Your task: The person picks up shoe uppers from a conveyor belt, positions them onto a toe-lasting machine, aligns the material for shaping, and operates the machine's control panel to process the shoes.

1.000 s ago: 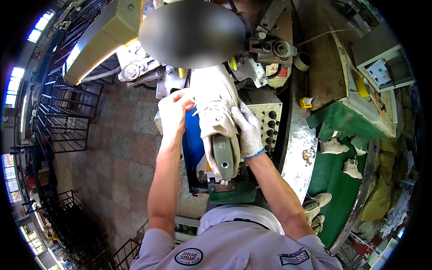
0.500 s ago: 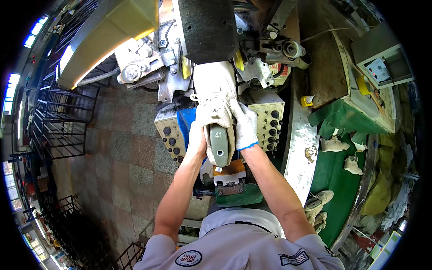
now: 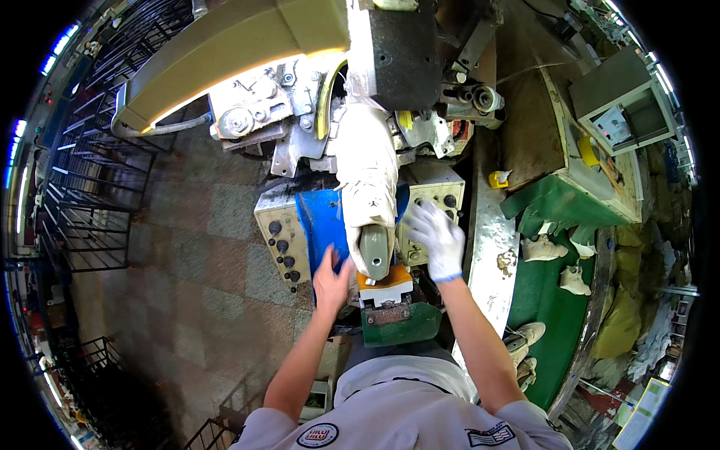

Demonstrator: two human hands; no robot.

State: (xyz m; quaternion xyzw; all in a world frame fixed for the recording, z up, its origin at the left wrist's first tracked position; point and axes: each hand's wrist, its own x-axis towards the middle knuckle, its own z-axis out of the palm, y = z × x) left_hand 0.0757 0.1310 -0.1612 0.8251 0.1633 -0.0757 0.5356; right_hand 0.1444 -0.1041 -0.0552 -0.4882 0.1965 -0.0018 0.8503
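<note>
A white shoe upper on a last (image 3: 369, 187) sits sole-up in a lasting machine (image 3: 300, 97), its grey heel end (image 3: 375, 253) toward me. My bare left hand (image 3: 333, 277) is just left of the heel, fingers apart, against the blue plate (image 3: 321, 221). On the other side, my right hand (image 3: 436, 237) in a white glove hovers spread and blurred over the right control panel (image 3: 439, 191). Neither hand holds anything. An orange block (image 3: 384, 280) and a green bracket (image 3: 394, 324) lie under the heel.
A cream control panel with black knobs (image 3: 279, 240) stands left of the blue plate. A green curved conveyor (image 3: 559, 300) at right carries several white shoe uppers (image 3: 574, 279). A grey control box (image 3: 622, 105) sits at upper right, and black metal racks (image 3: 97, 202) line the left.
Both hands gripped the shoe on the last earlier. They have let go and drawn back toward me, left hand to the blue plate, right hand out over the right panel.
</note>
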